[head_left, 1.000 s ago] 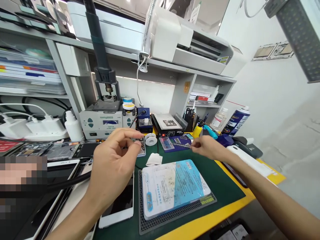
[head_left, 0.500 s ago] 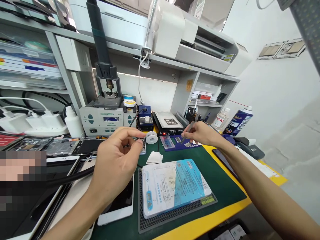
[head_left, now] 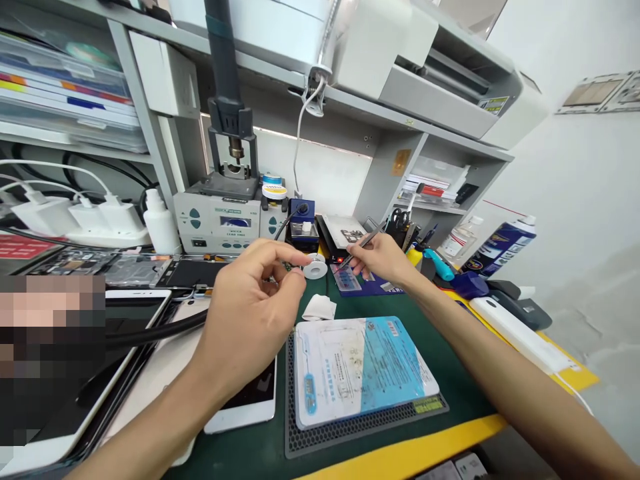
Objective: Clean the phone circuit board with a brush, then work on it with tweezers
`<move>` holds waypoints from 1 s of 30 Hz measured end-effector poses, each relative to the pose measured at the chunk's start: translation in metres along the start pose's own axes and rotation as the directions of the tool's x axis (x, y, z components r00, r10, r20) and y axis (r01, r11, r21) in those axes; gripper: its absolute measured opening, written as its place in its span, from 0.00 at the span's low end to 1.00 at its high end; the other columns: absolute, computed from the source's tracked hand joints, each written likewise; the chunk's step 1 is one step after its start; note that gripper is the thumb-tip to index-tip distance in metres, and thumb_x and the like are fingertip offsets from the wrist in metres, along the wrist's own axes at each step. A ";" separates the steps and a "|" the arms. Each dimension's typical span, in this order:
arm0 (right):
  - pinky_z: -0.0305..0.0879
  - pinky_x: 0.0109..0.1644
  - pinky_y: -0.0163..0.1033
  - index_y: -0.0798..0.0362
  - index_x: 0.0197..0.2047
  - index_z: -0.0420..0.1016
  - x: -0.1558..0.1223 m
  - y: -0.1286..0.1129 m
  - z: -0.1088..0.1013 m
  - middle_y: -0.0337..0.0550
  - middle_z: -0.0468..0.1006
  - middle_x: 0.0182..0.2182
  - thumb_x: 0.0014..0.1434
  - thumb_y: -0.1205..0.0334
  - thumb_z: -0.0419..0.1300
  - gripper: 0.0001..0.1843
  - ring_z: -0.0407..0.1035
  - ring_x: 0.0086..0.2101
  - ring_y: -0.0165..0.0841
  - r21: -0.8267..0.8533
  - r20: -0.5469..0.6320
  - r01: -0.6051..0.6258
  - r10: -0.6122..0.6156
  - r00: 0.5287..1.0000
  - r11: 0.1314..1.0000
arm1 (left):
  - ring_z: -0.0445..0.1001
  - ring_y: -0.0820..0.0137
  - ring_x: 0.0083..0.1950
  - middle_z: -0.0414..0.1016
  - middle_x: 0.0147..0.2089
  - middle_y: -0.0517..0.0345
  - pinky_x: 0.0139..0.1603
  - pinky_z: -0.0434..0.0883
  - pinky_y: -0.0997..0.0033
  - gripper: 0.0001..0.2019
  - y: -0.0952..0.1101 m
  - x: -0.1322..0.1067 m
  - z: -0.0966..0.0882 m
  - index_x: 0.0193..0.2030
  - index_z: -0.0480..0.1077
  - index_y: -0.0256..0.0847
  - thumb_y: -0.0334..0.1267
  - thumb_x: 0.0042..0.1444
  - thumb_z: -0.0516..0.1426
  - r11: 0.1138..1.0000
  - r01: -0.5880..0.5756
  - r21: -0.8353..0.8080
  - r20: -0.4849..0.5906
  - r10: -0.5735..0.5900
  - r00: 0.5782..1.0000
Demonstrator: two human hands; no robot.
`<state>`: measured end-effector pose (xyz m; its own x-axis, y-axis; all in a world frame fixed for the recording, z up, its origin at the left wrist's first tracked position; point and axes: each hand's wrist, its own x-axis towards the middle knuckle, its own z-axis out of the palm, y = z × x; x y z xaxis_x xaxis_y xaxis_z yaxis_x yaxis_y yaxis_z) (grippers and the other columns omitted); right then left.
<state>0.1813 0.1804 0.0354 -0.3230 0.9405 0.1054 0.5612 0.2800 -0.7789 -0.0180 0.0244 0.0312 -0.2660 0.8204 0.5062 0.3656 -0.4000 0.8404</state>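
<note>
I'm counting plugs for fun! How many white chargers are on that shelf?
3, side by side on the white power strip: left charger, middle charger, right charger. More could be hidden.

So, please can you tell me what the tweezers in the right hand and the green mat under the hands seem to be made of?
The tweezers look like stainless steel: thin grey arms with a slight metallic sheen. The dark green mat looks like silicone or rubber: its surface is matte, with almost no shine, but the look alone cannot settle which.
</note>
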 end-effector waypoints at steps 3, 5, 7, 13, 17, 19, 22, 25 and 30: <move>0.67 0.17 0.32 0.53 0.26 0.68 0.002 0.005 0.004 0.44 0.79 0.21 0.63 0.63 0.60 0.13 0.72 0.18 0.32 -0.029 0.017 -0.029 0.030 0.999 0.999 | 0.69 0.74 0.31 0.74 0.39 0.59 0.26 0.63 0.72 0.05 0.000 -0.001 0.000 0.37 0.75 0.43 0.34 0.56 0.57 1.000 0.002 -0.017 0.006 -0.002 1.000; 0.67 0.17 0.32 0.53 0.25 0.68 -0.001 0.004 0.004 0.45 0.80 0.22 0.63 0.64 0.59 0.13 0.72 0.18 0.31 -0.057 0.019 -0.038 0.040 0.999 0.998 | 0.68 0.75 0.30 0.74 0.38 0.60 0.26 0.64 0.72 0.04 0.001 -0.002 0.000 0.36 0.75 0.43 0.33 0.56 0.58 1.000 -0.007 -0.016 0.010 0.007 1.000; 0.67 0.18 0.32 0.53 0.26 0.68 -0.006 0.001 0.003 0.45 0.81 0.23 0.63 0.63 0.59 0.13 0.72 0.17 0.30 -0.084 0.020 -0.040 0.042 0.999 0.996 | 0.67 0.76 0.28 0.72 0.37 0.62 0.27 0.64 0.72 0.04 0.002 -0.002 0.000 0.36 0.74 0.43 0.32 0.56 0.58 1.000 -0.025 -0.006 0.008 0.025 1.000; 0.69 0.23 0.33 0.55 0.29 0.72 -0.016 -0.006 0.000 0.46 0.81 0.24 0.64 0.57 0.59 0.13 0.72 0.19 0.30 -0.151 0.079 0.014 -0.002 0.997 0.988 | 0.68 0.75 0.29 0.72 0.36 0.61 0.26 0.64 0.72 0.04 0.002 0.000 0.001 0.35 0.75 0.42 0.32 0.57 0.58 1.000 -0.018 -0.009 -0.001 0.018 1.000; 0.66 0.25 0.35 0.57 0.36 0.80 -0.020 -0.009 -0.008 0.44 0.80 0.24 0.62 0.53 0.61 0.15 0.72 0.22 0.32 -0.279 0.208 0.196 -0.140 0.968 0.940 | 0.69 0.75 0.30 0.73 0.36 0.61 0.27 0.64 0.71 0.04 0.000 0.000 0.002 0.36 0.75 0.43 0.33 0.57 0.58 1.000 -0.026 -0.010 0.006 0.026 1.000; 0.64 0.26 0.36 0.57 0.36 0.82 -0.021 -0.012 -0.012 0.44 0.81 0.27 0.62 0.51 0.60 0.17 0.71 0.23 0.32 -0.348 0.260 0.276 -0.191 0.947 0.896 | 0.69 0.75 0.30 0.73 0.36 0.61 0.27 0.64 0.71 0.04 -0.001 0.000 0.002 0.36 0.75 0.43 0.33 0.57 0.58 1.000 -0.027 0.000 0.010 0.027 1.000; 0.62 0.28 0.36 0.56 0.35 0.84 -0.020 -0.017 -0.015 0.43 0.82 0.30 0.62 0.53 0.60 0.16 0.69 0.23 0.30 -0.412 0.306 0.332 -0.215 0.927 0.848 | 0.69 0.75 0.30 0.73 0.36 0.61 0.27 0.64 0.71 0.04 -0.001 0.000 0.002 0.35 0.75 0.43 0.33 0.57 0.58 1.000 -0.028 0.011 0.009 0.027 1.000; 0.62 0.28 0.36 0.54 0.35 0.84 -0.017 -0.023 -0.016 0.41 0.83 0.32 0.61 0.56 0.60 0.13 0.68 0.22 0.28 -0.441 0.355 0.348 -0.195 0.914 0.827 | 0.69 0.75 0.30 0.74 0.38 0.61 0.28 0.65 0.71 0.04 -0.001 0.001 0.002 0.35 0.75 0.42 0.32 0.57 0.58 1.000 -0.028 0.005 0.002 0.028 1.000; 0.60 0.29 0.34 0.55 0.34 0.85 -0.013 -0.038 -0.016 0.41 0.83 0.31 0.59 0.60 0.61 0.11 0.65 0.23 0.28 -0.469 0.426 0.401 -0.196 0.883 0.787 | 0.69 0.74 0.31 0.74 0.38 0.61 0.28 0.64 0.70 0.04 -0.002 0.001 0.002 0.35 0.75 0.42 0.32 0.56 0.58 1.000 -0.024 0.008 0.000 0.024 1.000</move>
<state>0.1759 0.1603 0.0735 -0.7201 0.6936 -0.0173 0.6692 0.6878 -0.2812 -0.0177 0.0268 0.0295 -0.2575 0.8105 0.5261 0.3786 -0.4163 0.8267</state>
